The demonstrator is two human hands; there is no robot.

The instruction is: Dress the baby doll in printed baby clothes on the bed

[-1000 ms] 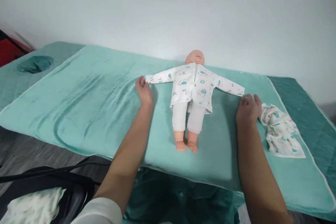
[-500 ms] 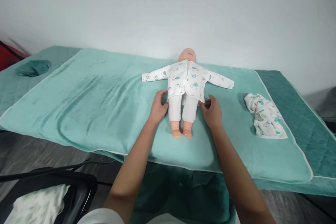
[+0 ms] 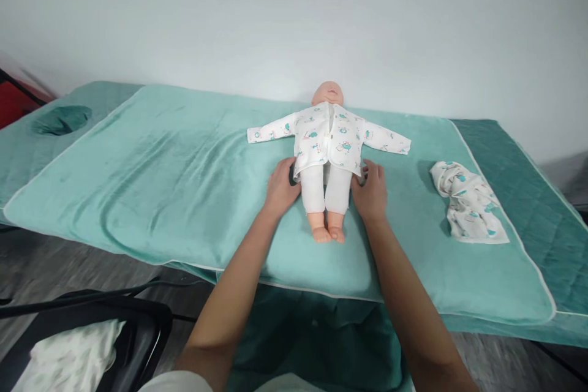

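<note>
A baby doll (image 3: 328, 93) lies on its back on a bed, dressed in a white printed shirt (image 3: 342, 135) with both sleeves stretched out sideways. White coverings (image 3: 313, 190) wrap its legs, and the bare feet (image 3: 327, 234) point toward me. My left hand (image 3: 282, 188) is at the shirt's lower left corner, fingers curled on the hem and thumb against the doll's leg. At the opposite lower corner, my right hand (image 3: 371, 191) pinches the hem between thumb and fingers. The fingertips of both hands are partly hidden by the cloth.
A crumpled white printed garment (image 3: 473, 202) lies to the right on the green blanket (image 3: 184, 184). The bed (image 3: 542, 226) stands against a white wall and has a round hole (image 3: 62, 120) at its left end. Another cloth (image 3: 68, 355) rests on a black chair (image 3: 151, 331) at lower left.
The doll's legs and feet have shifted a little to the right, and the shirt's hem has moved slightly the same way. My left hand has moved in closer against the leg.
</note>
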